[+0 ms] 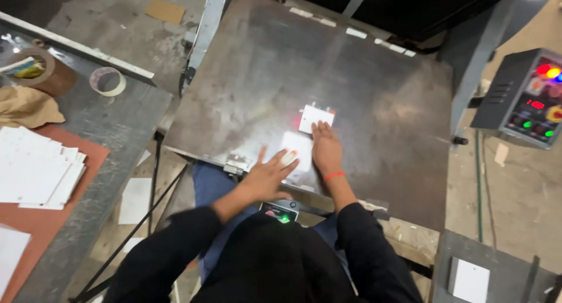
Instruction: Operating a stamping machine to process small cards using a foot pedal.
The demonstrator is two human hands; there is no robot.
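Observation:
A small white card lies on a large dark metal plate, lit by a red glow. My right hand lies flat on the plate with its fingertips on the card's near edge; a red band circles the wrist. My left hand rests palm down beside it, fingers spread, near the plate's front edge, one fingertip wrapped in white. Neither hand holds anything. Between the hands a pale reflection shows on the metal.
A control box with coloured lights stands at the right. The left bench carries a stack of white cards on a brown sheet, tape rolls and crumpled paper. Another white card lies lower right.

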